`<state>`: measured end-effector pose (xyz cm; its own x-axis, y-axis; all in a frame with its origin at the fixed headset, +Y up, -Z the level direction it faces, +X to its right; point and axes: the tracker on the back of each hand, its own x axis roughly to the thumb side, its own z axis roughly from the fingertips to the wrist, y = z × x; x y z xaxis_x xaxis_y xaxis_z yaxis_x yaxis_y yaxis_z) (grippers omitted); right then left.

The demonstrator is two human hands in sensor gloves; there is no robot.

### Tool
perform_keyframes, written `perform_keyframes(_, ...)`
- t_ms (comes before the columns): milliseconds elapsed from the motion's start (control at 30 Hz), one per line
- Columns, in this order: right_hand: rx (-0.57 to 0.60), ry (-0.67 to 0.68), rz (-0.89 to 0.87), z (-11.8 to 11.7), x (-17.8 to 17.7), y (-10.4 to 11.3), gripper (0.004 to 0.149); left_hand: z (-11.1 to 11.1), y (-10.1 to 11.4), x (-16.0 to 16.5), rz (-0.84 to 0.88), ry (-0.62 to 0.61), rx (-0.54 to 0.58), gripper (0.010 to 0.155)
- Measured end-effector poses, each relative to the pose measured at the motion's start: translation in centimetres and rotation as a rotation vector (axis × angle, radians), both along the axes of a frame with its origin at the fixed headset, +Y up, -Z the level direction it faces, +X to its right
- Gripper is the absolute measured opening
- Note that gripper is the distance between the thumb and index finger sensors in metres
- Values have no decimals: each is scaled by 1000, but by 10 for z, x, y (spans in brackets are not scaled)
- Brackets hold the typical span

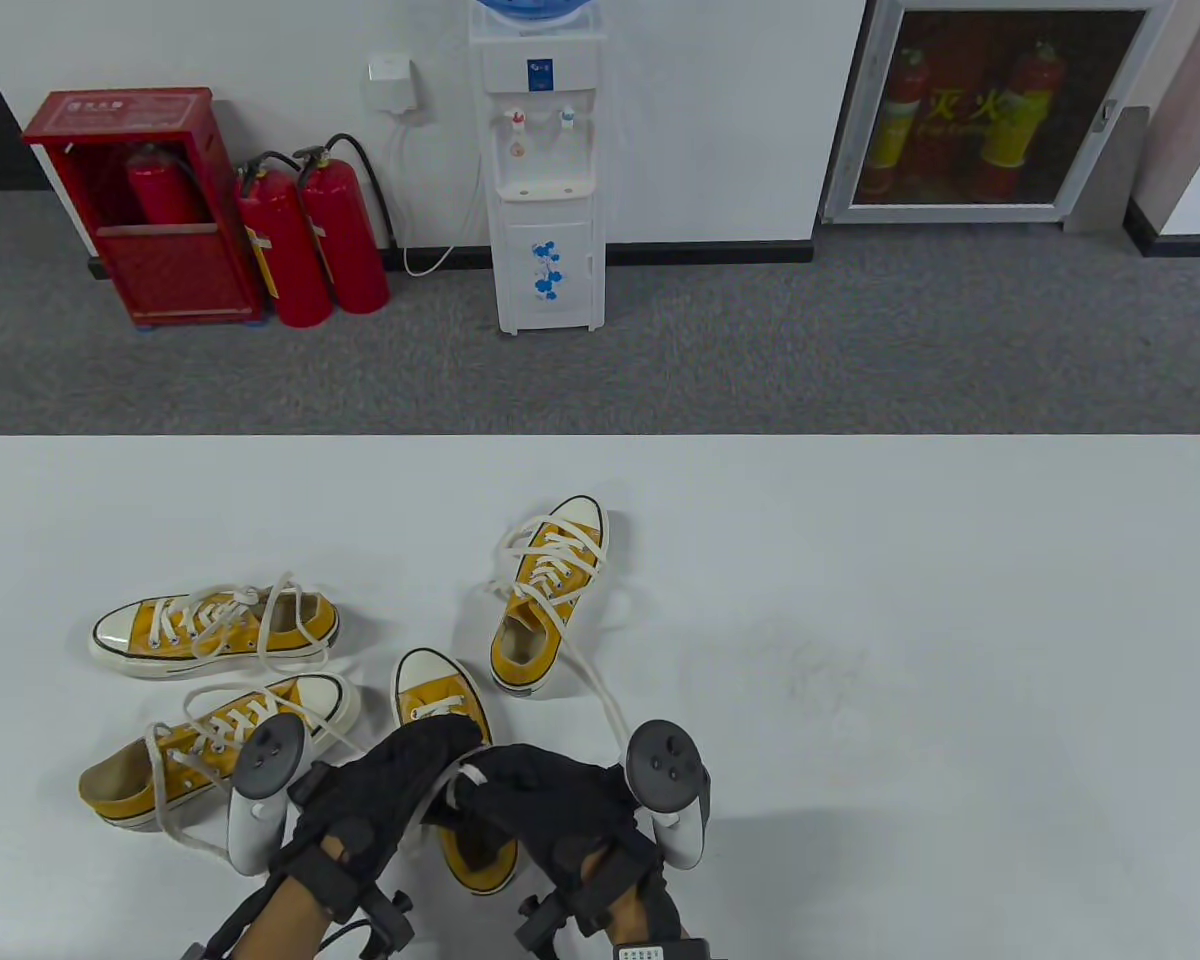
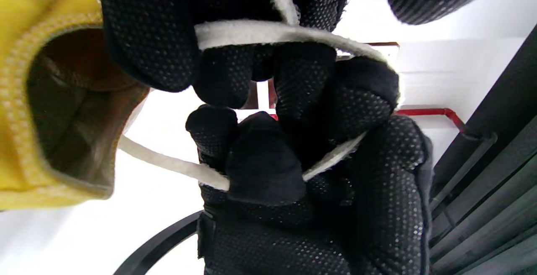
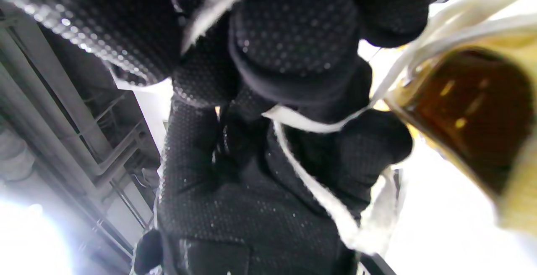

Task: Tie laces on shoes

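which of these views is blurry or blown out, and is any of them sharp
Table view: sharp and evenly lit, soft shadows under the shoes, and the nearest shoe reads clearly. Left wrist view: glove dots and the lace are crisp, but the table behind is overexposed white. Right wrist view: the worst, with the lace and shoe opening smeared and glare at the bottom left corner.

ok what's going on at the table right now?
A person in sensor gloves is tying a yellow sneaker at the table's near edge. The left hand and the right hand meet over it, each pinching part of its white lace; no finished bow is visible. Three more yellow sneakers lie around: two on the left and one farther back with its lace trailing loose.
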<state>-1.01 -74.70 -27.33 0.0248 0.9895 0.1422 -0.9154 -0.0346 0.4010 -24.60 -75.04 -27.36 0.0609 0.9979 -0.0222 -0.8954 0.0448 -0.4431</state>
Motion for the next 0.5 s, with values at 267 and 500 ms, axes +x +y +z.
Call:
perform_keyframes(267, -11, -33, -50, -2, 8, 1, 40, 2, 10, 2, -95, 5, 80, 64)
perform_keyframes(500, -21, -118, -47, -4, 19, 0, 40, 2, 15, 3, -105, -10, 96, 56)
